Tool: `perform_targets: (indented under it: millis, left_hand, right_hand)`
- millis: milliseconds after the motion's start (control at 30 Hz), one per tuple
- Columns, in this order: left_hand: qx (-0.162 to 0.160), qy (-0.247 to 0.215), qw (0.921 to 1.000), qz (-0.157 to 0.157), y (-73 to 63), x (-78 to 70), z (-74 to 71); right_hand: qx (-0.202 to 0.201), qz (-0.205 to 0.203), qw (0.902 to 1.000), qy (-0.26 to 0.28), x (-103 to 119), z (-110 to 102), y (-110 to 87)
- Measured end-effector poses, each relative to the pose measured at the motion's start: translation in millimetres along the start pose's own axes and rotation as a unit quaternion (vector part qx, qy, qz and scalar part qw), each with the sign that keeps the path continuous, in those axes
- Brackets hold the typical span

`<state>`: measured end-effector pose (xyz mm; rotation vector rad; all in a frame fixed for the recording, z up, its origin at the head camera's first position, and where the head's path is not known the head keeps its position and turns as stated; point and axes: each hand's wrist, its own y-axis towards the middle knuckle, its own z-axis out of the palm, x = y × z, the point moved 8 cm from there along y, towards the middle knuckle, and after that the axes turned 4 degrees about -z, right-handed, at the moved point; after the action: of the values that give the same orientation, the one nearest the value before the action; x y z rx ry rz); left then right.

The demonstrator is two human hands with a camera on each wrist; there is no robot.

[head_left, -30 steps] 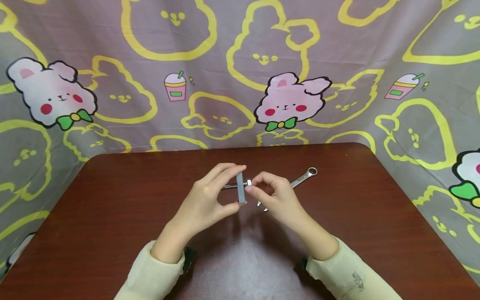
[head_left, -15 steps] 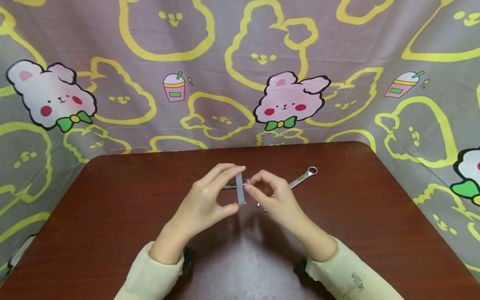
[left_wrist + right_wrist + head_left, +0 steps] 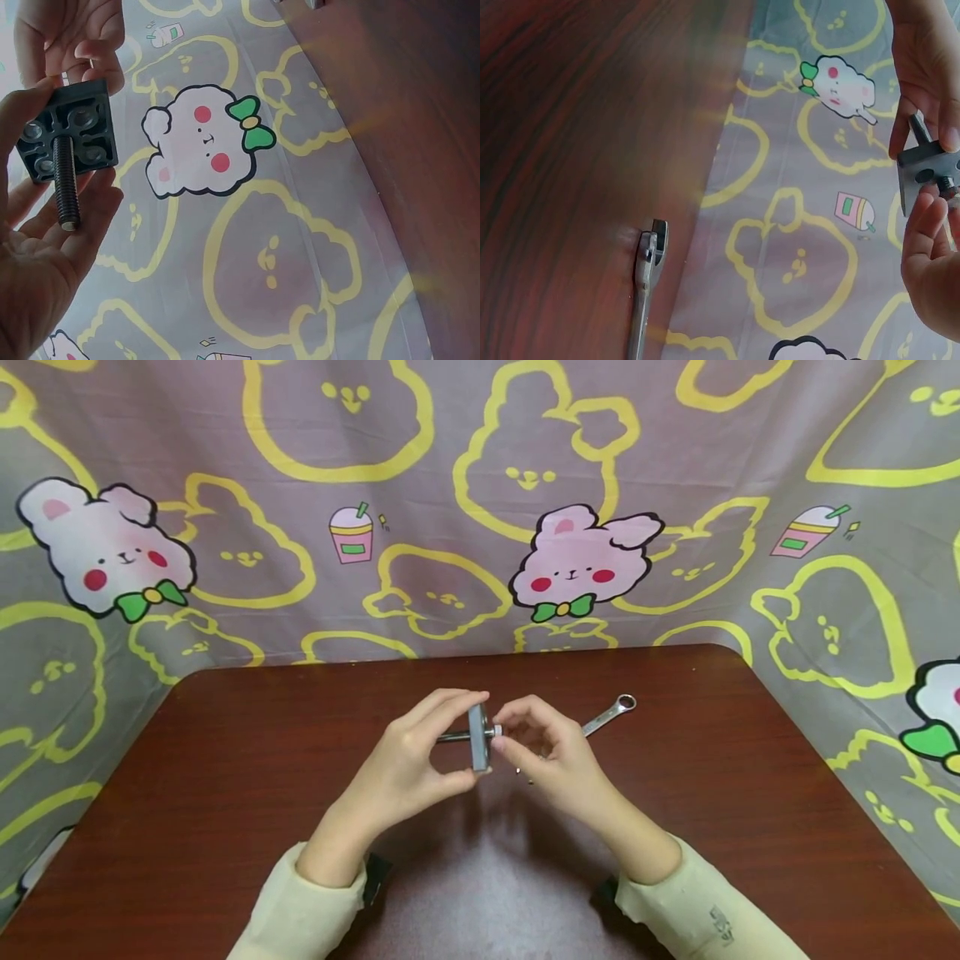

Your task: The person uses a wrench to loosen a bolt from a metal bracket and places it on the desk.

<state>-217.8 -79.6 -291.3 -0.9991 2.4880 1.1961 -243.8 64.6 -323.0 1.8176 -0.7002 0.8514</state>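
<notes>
My left hand (image 3: 412, 747) grips a square grey plate (image 3: 477, 739) by opposite edges, fingers on top and thumb below, above the table. A threaded bolt (image 3: 66, 184) runs through the plate's middle, its long end pointing back toward the left palm. In the left wrist view, the plate's dark underside (image 3: 97, 139) shows ribs and several round recesses. My right hand (image 3: 551, 743) pinches the small hex piece (image 3: 498, 730) on the bolt's short end, thumb below and forefinger above. Those fingertips partly cover it.
A combination wrench (image 3: 609, 714) lies on the brown table (image 3: 262, 793) behind my right hand, which hides its middle. In the right wrist view its open end (image 3: 652, 244) shows. A patterned cloth (image 3: 420, 568) hangs at the table's back and sides.
The plate has turned slightly, so more of its right face shows, and it has shifted a little left with the bolt. My right fingers have shifted slightly at the hex piece.
</notes>
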Motion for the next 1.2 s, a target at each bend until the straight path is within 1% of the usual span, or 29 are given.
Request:
perform_targets:
  millis: [133,200,300,400,533,700,833,900,1033,1100,1200]
  left_hand:
    - [0.003,-0.003,1.0000,-0.001,0.8,0.4,0.1]
    - [0.002,-0.005,1.0000,-0.001,1.2,0.7,-0.2]
    - [0.001,-0.006,1.0000,-0.004,0.9,1.5,-0.7]
    - [0.006,-0.008,0.9999,-0.007,0.0,2.3,0.0]
    - [0.012,-0.010,0.9998,-0.009,-1.0,4.0,1.3]
    - [0.014,-0.011,0.9998,-0.004,-0.8,4.6,2.5]
    - [0.014,-0.009,0.9999,0.000,-0.7,4.6,3.5]
    - [0.009,-0.005,0.9999,-0.001,-1.0,4.9,3.2]
    - [-0.009,0.002,1.0000,0.002,-1.3,4.5,0.3]
    - [-0.020,0.008,0.9998,0.005,-1.3,4.2,-1.6]
    - [-0.027,0.018,0.9994,0.009,-0.8,3.1,-2.8]
  right_hand:
    - [-0.023,-0.020,0.9995,-0.007,2,-3,0.2]
    - [-0.029,-0.037,0.9988,-0.010,5,-4,0.2]
    - [-0.029,-0.069,0.9972,-0.008,9,-3,-0.1]
    - [-0.021,-0.090,0.9957,0.003,12,0,-0.6]
    - [-0.010,-0.096,0.9952,0.020,13,3,-1.0]
    - [0.000,-0.097,0.9952,0.010,15,4,-0.5]
    - [0.008,-0.078,0.9969,0.006,12,2,-0.6]
    - [0.005,-0.056,0.9984,0.004,7,-1,-0.5]
    - [0.003,0.002,1.0000,-0.006,-7,-6,-0.8]
    - [0.011,0.026,0.9995,-0.015,-14,-7,-1.6]
    - [0.027,0.044,0.9981,-0.032,-20,-5,-2.7]
